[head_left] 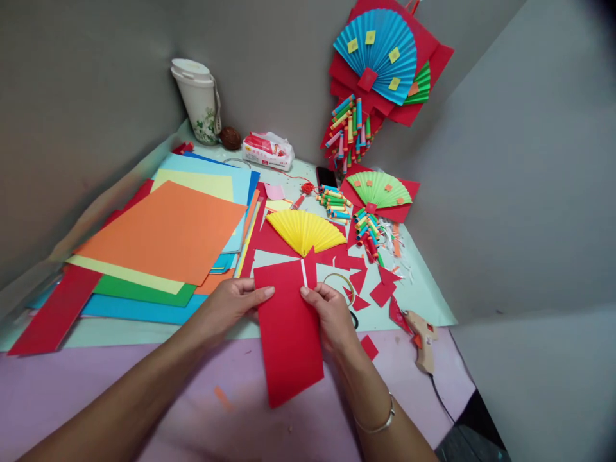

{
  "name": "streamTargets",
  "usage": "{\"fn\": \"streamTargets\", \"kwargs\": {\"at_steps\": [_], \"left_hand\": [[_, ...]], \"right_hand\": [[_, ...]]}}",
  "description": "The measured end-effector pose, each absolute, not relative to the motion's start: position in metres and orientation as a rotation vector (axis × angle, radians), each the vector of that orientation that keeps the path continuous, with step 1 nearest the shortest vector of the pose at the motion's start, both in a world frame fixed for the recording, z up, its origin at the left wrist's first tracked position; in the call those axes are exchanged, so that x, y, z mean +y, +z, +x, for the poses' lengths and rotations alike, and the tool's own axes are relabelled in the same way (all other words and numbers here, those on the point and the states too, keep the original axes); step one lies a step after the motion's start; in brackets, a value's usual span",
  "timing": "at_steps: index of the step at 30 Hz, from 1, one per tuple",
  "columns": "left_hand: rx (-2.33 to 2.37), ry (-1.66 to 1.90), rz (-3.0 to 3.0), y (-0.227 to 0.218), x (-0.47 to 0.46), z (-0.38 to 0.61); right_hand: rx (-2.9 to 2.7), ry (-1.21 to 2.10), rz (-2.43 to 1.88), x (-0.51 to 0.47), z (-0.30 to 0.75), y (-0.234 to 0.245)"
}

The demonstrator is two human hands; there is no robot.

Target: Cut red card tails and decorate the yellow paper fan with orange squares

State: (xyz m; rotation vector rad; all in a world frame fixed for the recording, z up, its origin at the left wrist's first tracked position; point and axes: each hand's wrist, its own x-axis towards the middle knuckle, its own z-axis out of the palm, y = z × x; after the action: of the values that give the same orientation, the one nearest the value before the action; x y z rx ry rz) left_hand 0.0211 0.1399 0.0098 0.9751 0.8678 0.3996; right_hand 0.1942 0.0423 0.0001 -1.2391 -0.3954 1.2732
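Observation:
Both of my hands grip a rectangular piece of red paper (289, 340) over the near part of the table. My left hand (235, 300) pinches its left edge, thumb on top. At the upper right edge my right hand (332, 313) pinches it, close to a narrow white strip (303, 273) along the paper. The fingers beneath the paper are hidden. Just beyond lies a pleated yellow paper fan (308, 232) on red paper. Right of my right hand are a tape roll (350, 282) and several red paper scraps (384, 293).
Coloured paper sheets (163, 234) are stacked at left. A white cup (196, 102), a tissue pack (268, 151) and a phone (326, 176) stand or lie at the back. A glue gun (423, 340) with a cord lies right. Fan decorations (380, 58) hang on the wall.

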Motion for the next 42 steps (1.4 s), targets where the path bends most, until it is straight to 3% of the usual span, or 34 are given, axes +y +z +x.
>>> {"fn": "streamTargets", "kwargs": {"at_steps": [13, 21, 42], "left_hand": [[1.084, 0.495, 1.338, 0.016, 0.16, 0.0], [0.796, 0.458, 0.899, 0.013, 0.137, 0.017], [0.837, 0.458, 0.857, 0.022, 0.139, 0.016]], "right_hand": [[-0.292, 1.161, -1.185, 0.044, 0.204, -0.002], [-0.354, 1.277, -1.158, 0.042, 0.185, -0.002], [-0.471, 1.287, -1.254, 0.037, 0.187, 0.007]]}}
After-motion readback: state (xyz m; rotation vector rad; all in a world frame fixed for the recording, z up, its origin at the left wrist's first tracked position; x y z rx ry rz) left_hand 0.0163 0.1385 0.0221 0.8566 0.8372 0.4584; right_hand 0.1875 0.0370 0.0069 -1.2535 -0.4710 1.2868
